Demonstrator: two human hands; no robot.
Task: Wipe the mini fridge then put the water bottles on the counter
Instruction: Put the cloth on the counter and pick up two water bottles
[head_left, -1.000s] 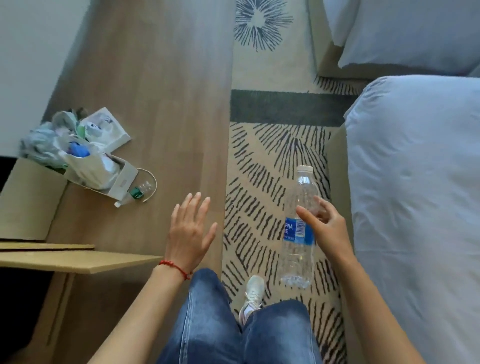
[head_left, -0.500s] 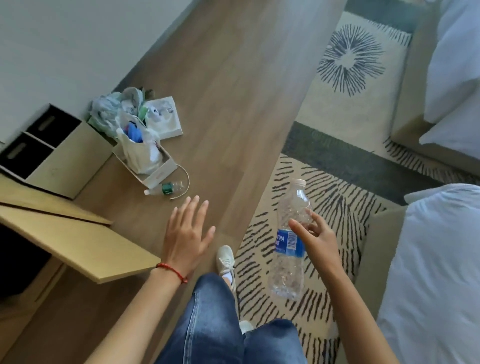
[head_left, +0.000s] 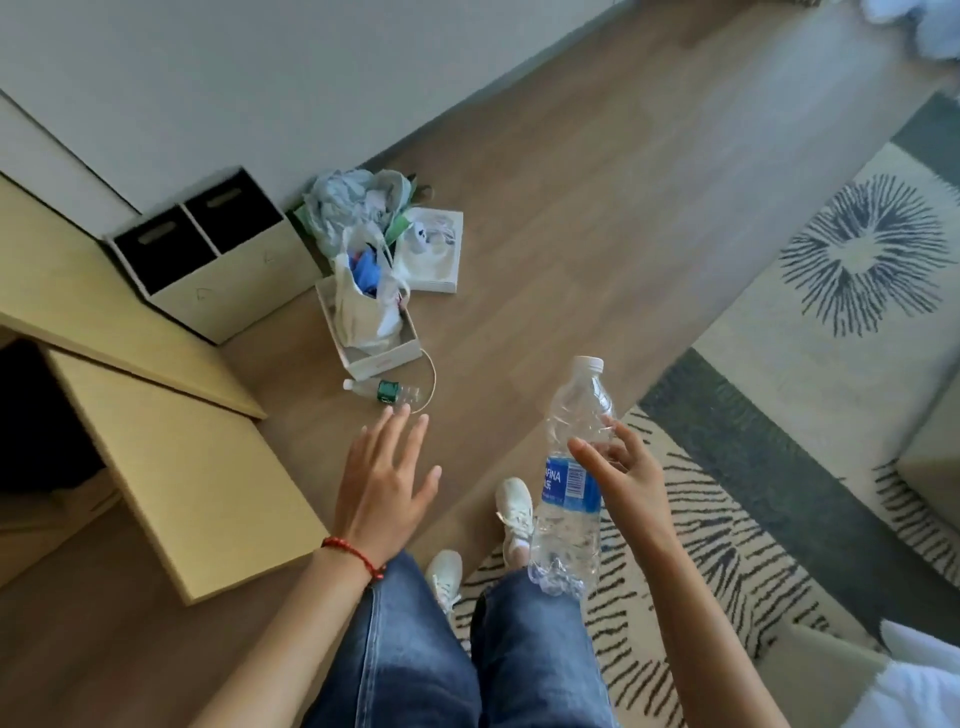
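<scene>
My right hand (head_left: 621, 470) grips a clear plastic water bottle (head_left: 569, 499) with a blue label and white cap, held upright over the edge of the rug. My left hand (head_left: 384, 480) hovers flat and empty with its fingers spread, a red string bracelet on the wrist. Just beyond its fingertips a small bottle with a green label (head_left: 384, 391) lies on its side on the wooden floor. At the left a light wooden cabinet door (head_left: 176, 467) stands ajar beside a dark opening (head_left: 36, 421). No fridge interior is visible.
A white box with plastic bags and rubbish (head_left: 371, 291) sits on the floor near the wall. Beside it stands a low cube unit with two dark bins (head_left: 208, 249). A patterned rug (head_left: 810, 395) covers the right, and a bed corner (head_left: 914, 680) shows at the lower right.
My view has swung left: the bed has slid out to the right and the cabinet and cube unit have come into view. The bottle stays in my right hand; my left hand stays spread.
</scene>
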